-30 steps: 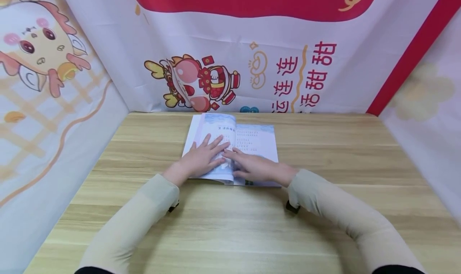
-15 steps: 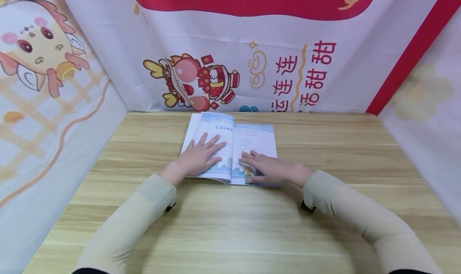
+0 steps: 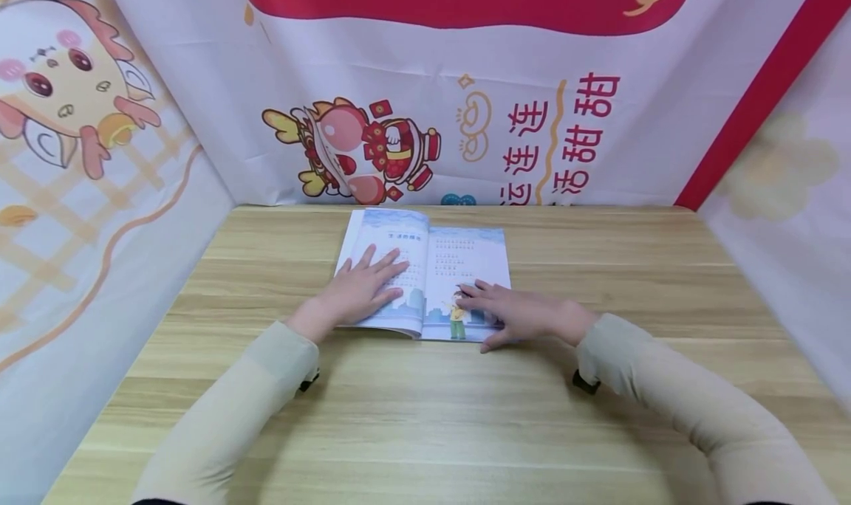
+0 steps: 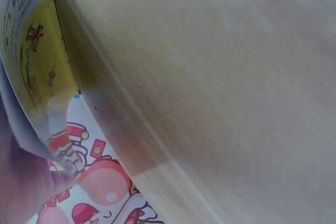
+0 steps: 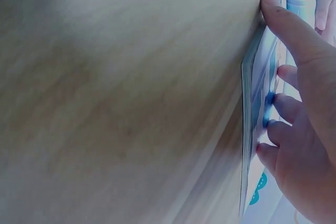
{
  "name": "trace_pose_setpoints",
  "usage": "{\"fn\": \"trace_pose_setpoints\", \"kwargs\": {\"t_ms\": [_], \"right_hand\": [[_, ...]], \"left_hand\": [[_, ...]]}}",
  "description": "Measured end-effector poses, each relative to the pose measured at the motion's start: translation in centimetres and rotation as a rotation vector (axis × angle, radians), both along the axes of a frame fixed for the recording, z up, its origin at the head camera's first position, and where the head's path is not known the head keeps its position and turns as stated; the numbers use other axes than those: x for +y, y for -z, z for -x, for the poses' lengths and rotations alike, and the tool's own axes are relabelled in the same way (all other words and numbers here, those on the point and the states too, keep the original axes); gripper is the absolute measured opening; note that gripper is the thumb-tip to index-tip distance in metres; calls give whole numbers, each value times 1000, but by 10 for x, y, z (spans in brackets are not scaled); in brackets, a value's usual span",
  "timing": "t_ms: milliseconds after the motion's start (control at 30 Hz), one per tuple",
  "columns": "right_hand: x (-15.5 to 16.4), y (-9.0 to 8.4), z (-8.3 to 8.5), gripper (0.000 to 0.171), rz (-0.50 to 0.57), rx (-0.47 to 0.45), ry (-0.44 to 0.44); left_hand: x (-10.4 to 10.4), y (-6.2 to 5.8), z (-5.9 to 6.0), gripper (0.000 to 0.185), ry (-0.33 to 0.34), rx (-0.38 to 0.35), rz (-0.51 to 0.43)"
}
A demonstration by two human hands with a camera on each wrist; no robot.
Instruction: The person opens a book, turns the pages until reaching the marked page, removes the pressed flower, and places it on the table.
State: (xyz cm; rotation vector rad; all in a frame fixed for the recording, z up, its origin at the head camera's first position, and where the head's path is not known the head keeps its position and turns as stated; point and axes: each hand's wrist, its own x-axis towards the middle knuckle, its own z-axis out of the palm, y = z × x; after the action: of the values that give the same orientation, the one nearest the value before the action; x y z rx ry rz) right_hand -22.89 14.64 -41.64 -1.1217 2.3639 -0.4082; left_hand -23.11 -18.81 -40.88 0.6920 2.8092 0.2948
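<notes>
Wooden table (image 3: 465,416) carried the open book (image 3: 459,258) near its far edge; we had it spread flat, our left hand (image 3: 359,291) pressing straight fingers on the left page, our right hand (image 3: 518,314) flat along the right page's lower edge.

Your table (image 3: 425,416) is pale wood-grain laminate, smooth with a faint sheen. The book (image 3: 465,258) under your hands is paper: its pages look smooth and lightly glossy, printed in soft blue, and the right wrist view shows its thin stacked page edges (image 5: 245,129). The backdrop (image 3: 425,106) around you is printed cloth, matt, with soft creases. Your sleeves (image 3: 226,424) are a matt, fine-knit beige fabric, snug on your arms.
</notes>
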Motion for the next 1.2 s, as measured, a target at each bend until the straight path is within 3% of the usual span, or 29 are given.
{"fn": "trace_pose_setpoints", "kwargs": {"t_ms": [200,633,833,1033,1200], "right_hand": [[7,-1,0,83,-12,-47,48],[15,-7,-1,78,-4,-43,24],[16,-7,-1,77,-31,-35,29],[18,-10,-1,74,-41,-49,17],[22,-10,-1,71,-66,-12,3]], "left_hand": [[-3,1,1,75,8,4,16],[3,2,1,90,4,-21,4],[4,-1,-1,86,4,-36,-13],[3,0,-2,74,48,-37,9],[2,0,-2,72,59,-17,25]]}}
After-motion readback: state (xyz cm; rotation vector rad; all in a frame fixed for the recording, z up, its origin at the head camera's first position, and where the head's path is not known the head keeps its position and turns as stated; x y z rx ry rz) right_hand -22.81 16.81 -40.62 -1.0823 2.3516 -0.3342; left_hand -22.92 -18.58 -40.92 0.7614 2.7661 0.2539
